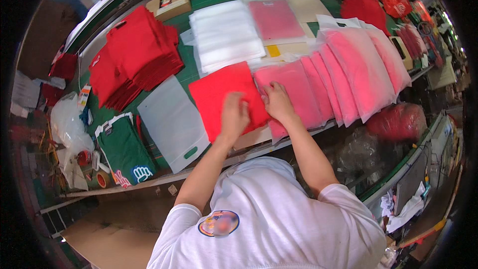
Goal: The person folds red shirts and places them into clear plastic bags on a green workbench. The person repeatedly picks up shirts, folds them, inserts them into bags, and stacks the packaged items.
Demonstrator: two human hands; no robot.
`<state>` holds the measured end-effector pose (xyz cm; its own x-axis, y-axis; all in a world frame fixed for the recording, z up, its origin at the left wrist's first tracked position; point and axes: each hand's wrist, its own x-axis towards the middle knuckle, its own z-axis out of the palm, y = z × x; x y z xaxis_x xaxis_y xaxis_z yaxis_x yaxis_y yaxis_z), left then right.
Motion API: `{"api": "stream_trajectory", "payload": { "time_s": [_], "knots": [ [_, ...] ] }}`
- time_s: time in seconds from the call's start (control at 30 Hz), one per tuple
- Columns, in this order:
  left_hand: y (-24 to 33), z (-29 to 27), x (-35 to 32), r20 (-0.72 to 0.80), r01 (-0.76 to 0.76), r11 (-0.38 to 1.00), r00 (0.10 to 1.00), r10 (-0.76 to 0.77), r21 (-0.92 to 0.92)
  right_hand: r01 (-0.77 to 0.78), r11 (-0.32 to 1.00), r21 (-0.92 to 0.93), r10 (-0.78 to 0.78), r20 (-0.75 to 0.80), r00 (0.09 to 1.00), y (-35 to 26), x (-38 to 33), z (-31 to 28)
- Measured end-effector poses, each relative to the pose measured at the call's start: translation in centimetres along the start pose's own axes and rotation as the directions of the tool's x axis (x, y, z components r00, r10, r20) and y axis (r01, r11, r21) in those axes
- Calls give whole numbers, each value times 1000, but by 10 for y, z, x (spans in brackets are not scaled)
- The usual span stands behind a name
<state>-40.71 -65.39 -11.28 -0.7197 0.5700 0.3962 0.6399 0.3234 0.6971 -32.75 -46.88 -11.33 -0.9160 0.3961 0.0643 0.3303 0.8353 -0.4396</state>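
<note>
A folded bright red garment (211,89) lies at the table's near edge in front of me. Over its right part is my left hand (235,114), its fingers bent and smeared by motion. At the garment's right edge, my right hand (278,101) rests with bent fingers slightly apart, touching the border of a pink-looking garment in a frosted bag (291,87). That bag is the leftmost of an overlapping row of bagged garments (358,65) reaching to the right. Left of the red garment lies a flat frosted bag (172,119) with a cut-out handle.
Dark red folded garments (142,55) are stacked at left, behind a green printed shirt (124,147). Farther back are a stack of white frosted bags (224,35), another bagged garment (276,20) and cardboard boxes (172,4). Clear plastic (361,149) lies below the table's right edge.
</note>
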Motion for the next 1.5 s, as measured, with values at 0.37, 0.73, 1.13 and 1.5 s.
{"api": "stream_trajectory", "payload": {
  "time_s": [0.37, 0.73, 1.13, 1.5],
  "knots": [
    [89, 122, -30, 377, 473, 858, 771, -512, 199, -498, 864, -72, 504, 105, 858, 81, -47, -46],
    [118, 94, -26, 237, 432, 886, 890, -388, -169, -532, 831, 161, 503, 189, 843, 61, -61, -83],
    [219, 21, 46, -65, 16, 883, 997, -52, -469, -52, 993, -109, -19, -570, 822, -10, -81, -253],
    [395, 154, 99, -6, -107, 919, 994, 113, -379, -148, 973, -176, -25, -722, 692, 162, -114, -385]
  ]
}}
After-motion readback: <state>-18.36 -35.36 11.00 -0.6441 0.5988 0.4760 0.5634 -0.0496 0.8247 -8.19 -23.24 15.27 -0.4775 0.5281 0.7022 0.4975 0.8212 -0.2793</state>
